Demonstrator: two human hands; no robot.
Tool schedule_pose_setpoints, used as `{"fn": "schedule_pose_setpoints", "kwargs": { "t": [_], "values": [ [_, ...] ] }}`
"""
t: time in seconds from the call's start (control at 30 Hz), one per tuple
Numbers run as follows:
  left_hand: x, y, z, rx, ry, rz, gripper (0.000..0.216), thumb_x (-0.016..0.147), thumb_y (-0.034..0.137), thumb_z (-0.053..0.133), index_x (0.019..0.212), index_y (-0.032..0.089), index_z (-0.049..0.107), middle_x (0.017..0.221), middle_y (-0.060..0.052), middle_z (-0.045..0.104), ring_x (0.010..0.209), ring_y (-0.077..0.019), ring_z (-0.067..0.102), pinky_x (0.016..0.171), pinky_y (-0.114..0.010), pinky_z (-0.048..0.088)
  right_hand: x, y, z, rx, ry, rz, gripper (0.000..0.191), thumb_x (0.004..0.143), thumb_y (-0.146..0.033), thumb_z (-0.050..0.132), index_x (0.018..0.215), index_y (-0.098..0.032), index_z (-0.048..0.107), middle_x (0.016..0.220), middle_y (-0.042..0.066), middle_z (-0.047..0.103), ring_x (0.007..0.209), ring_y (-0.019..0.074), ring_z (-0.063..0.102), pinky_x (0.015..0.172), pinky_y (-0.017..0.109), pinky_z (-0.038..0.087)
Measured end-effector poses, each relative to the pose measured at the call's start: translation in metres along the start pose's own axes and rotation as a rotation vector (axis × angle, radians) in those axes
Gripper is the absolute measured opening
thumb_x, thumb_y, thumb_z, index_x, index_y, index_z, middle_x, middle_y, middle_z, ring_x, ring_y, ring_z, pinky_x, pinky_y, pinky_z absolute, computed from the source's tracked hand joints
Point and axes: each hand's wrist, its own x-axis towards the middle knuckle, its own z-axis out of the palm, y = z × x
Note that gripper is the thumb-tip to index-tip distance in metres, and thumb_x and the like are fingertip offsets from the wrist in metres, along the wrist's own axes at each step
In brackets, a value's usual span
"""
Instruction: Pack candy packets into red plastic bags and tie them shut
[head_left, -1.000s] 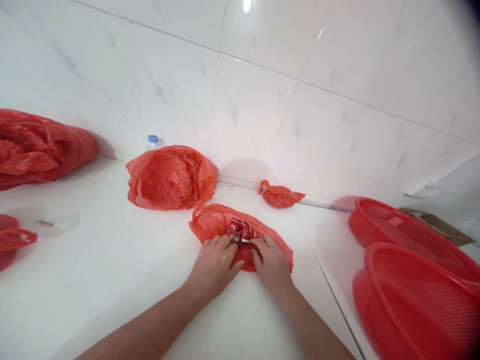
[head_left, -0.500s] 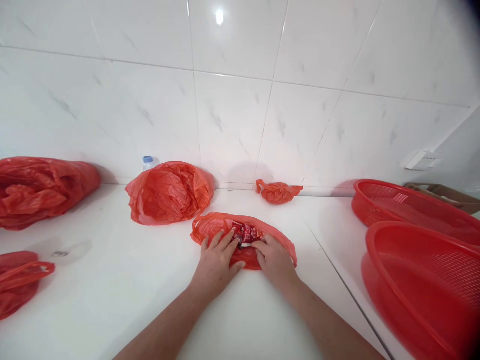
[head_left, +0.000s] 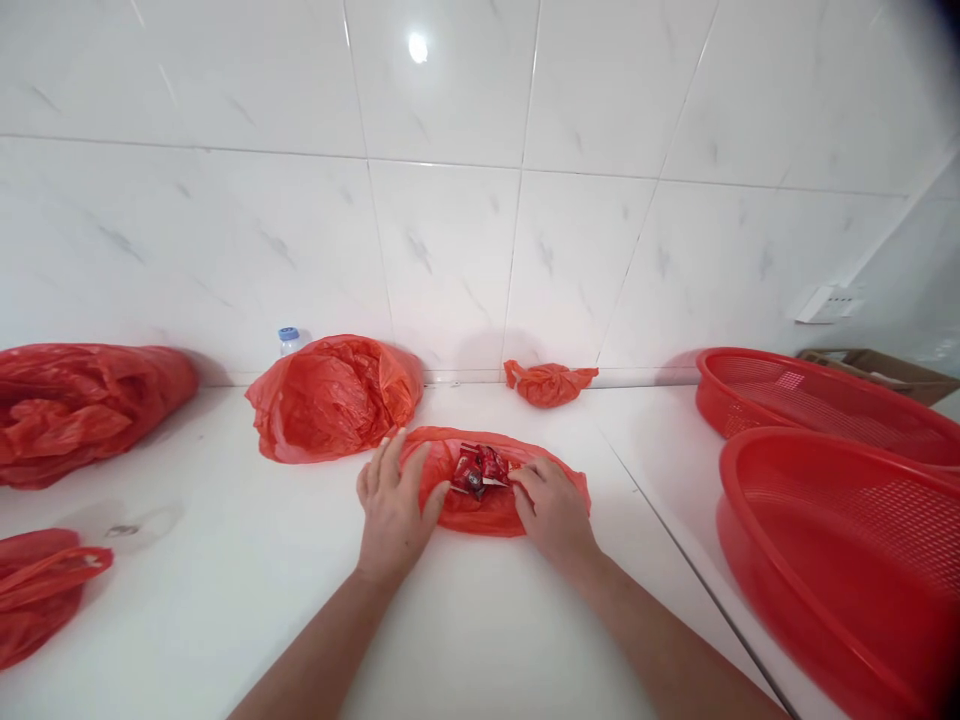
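A red plastic bag (head_left: 480,522) lies spread open on the white table, with several small shiny red and dark packets (head_left: 480,470) in its middle. My left hand (head_left: 394,510) is at the bag's left end, fingers spread and holding nothing; its thumb reaches over the near rim. My right hand (head_left: 556,510) rests over the bag's right part. Its bent fingers and thumb close on the right edge of a packet, beside a white strip; the exact grip is partly hidden.
Behind stand an open red bag (head_left: 330,400), a blue-capped bottle (head_left: 289,340) and a small knotted red bag (head_left: 551,385). More red bags (head_left: 90,410) lie at left. Two red plastic baskets (head_left: 757,500) are at right, near a cardboard box (head_left: 885,375). A seam crosses the table.
My left hand has moved left, off the packets to the bag's left end, uncovering more of them. The right hand stays by the packets. The view has shifted slightly.
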Motion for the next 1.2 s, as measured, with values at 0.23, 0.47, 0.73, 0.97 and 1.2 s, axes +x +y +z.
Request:
{"fn": "schedule_pose_setpoints", "kwargs": {
  "t": [0.23, 0.47, 0.73, 0.97, 1.2],
  "values": [
    [0.005, -0.035, 0.003, -0.385, -0.043, -0.404, 0.052, 0.082, 0.042, 0.052, 0.127, 0.018, 0.042, 0.122, -0.014, 0.052, 0.112, -0.0275, 0.050, 0.092, -0.044, 0.043, 0.000, 0.007, -0.009, -0.024, 0.105, -0.039, 0.026, 0.088, -0.014, 0.040, 0.098, -0.018, 0.063, 0.094, 0.007, 0.054, 0.082, 0.0168, 0.053, 0.074, 0.031, 0.046],
    [0.003, -0.037, -0.001, -0.645, -0.148, -0.605, 0.047, 0.080, 0.046, 0.053, 0.120, 0.023, 0.047, 0.100, -0.006, 0.065, 0.086, -0.0215, 0.061, 0.079, -0.037, 0.047, -0.010, 0.032, -0.024, -0.107, 0.247, 0.053, 0.031, 0.085, -0.028, 0.047, 0.114, -0.020, 0.055, 0.111, 0.012, 0.050, 0.101, 0.0255, 0.051, 0.085, 0.042, 0.045],
    [0.006, -0.034, -0.005, -0.653, -0.118, -0.627, 0.043, 0.079, 0.047, 0.053, 0.113, 0.021, 0.052, 0.092, -0.005, 0.066, 0.079, -0.0201, 0.061, 0.074, -0.034, 0.047, -0.045, 0.046, -0.037, 0.083, 0.100, 0.526, 0.048, 0.083, -0.052, 0.044, 0.120, -0.022, 0.041, 0.107, 0.007, 0.054, 0.083, 0.0198, 0.056, 0.064, 0.033, 0.048],
    [0.004, -0.035, -0.002, -0.620, -0.068, -0.608, 0.040, 0.080, 0.049, 0.049, 0.106, 0.019, 0.055, 0.084, -0.003, 0.062, 0.072, -0.0182, 0.058, 0.071, -0.031, 0.046, -0.055, 0.036, -0.052, 0.098, -0.084, 0.527, 0.033, 0.084, -0.053, 0.040, 0.083, -0.022, 0.053, 0.089, 0.003, 0.057, 0.075, 0.0181, 0.056, 0.061, 0.029, 0.044],
    [0.004, -0.029, -0.005, -0.643, -0.056, -0.596, 0.039, 0.080, 0.047, 0.048, 0.106, 0.020, 0.056, 0.085, -0.003, 0.062, 0.074, -0.0176, 0.056, 0.072, -0.030, 0.045, -0.054, 0.032, -0.050, 0.119, -0.106, 0.498, 0.039, 0.084, -0.054, 0.042, 0.062, -0.022, 0.037, 0.069, -0.001, 0.049, 0.060, 0.0146, 0.048, 0.054, 0.026, 0.038]
  ]
}}
